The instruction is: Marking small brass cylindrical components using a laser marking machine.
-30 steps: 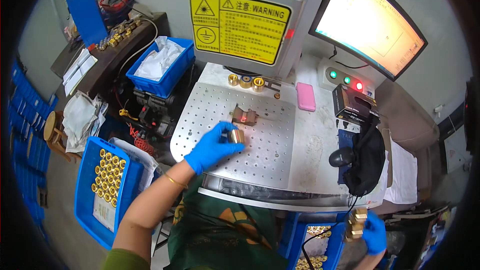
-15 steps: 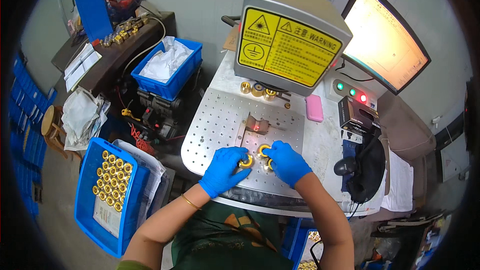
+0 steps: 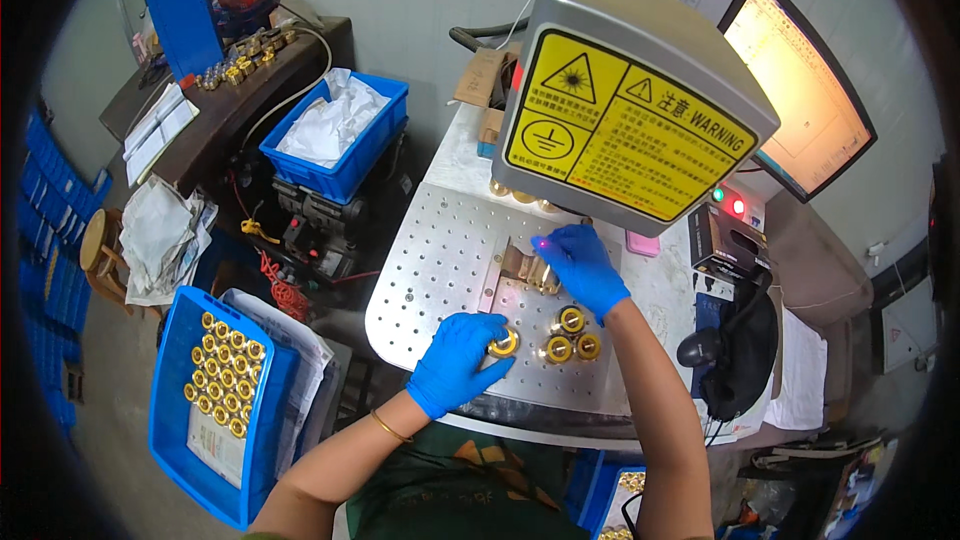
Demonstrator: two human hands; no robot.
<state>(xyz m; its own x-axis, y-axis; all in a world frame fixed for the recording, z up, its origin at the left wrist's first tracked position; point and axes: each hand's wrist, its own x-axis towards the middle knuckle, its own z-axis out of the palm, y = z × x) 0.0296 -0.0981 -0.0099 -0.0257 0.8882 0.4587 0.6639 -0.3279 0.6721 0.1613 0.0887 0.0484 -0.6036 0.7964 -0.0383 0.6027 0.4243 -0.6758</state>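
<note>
Both my hands wear blue gloves. My left hand (image 3: 455, 365) rests low on the perforated metal plate (image 3: 425, 275), its fingers closed around the side of a round brass fitting (image 3: 504, 343). Further up the plate, my right hand (image 3: 583, 265) is at the small metal holding block (image 3: 513, 262). Its fingers are bent over a shiny brass fitting (image 3: 546, 278) at the block's right side, partly hidden by the glove. A reddish light spot falls on the fingertips. Between the hands, slightly nearer me, three brass fittings (image 3: 572, 320) stand grouped, dark in their centres.
The grey machine head (image 3: 650, 90) with a yellow warning label overhangs the plate, partly covering more brass fittings (image 3: 522, 195) behind. A lit monitor (image 3: 800, 90), black box (image 3: 728, 240) and mouse (image 3: 700, 348) are at right. At left stands a blue crate (image 3: 270, 390) with rows of fittings.
My right hand has moved away from the grouped fittings, up to the holding block, uncovering the group. My left hand stays at its fitting. The whole view has shifted slightly.
</note>
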